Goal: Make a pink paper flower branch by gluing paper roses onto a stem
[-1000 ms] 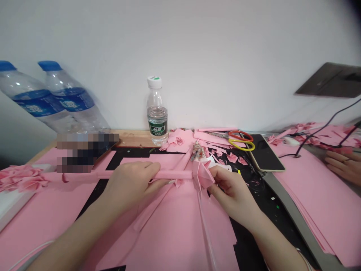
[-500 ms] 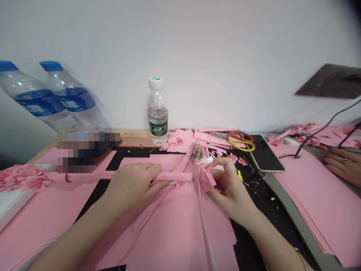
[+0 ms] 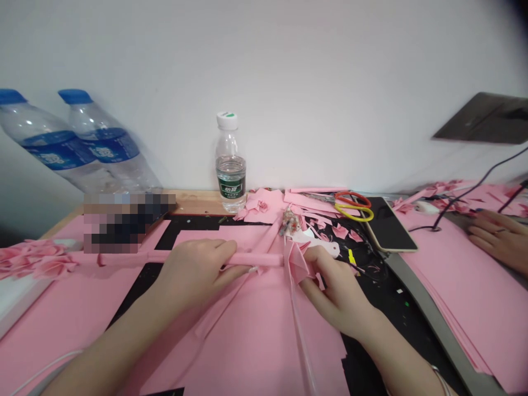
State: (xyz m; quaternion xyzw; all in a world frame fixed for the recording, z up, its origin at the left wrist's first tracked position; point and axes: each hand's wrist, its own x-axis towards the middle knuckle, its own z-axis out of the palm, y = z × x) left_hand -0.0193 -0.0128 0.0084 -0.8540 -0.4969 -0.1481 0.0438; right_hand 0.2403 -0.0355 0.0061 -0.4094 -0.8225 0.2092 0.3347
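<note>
My left hand [image 3: 193, 272] is closed round a long rolled pink paper stem [image 3: 264, 258] that lies across the desk from left to right. At the stem's right end sits a folded pink paper flower [image 3: 297, 259]. My right hand [image 3: 336, 289] grips that flower from the right, fingers curled about its folds. Both hands rest over large sheets of pink paper [image 3: 251, 335] on a black mat.
A small water bottle [image 3: 230, 163] stands at the wall, two bigger blue-capped bottles [image 3: 78, 146] at the left. Scissors [image 3: 352, 205] and a phone [image 3: 390, 226] lie at the back right. Finished pink flowers [image 3: 35, 258] sit far left. Another person's hand [image 3: 497, 239] rests on pink paper at right.
My right hand has dropped from above the flower's top to its lower right side and closed tighter on it. The left hand stays on the stem. The other person's hand shifted slightly left.
</note>
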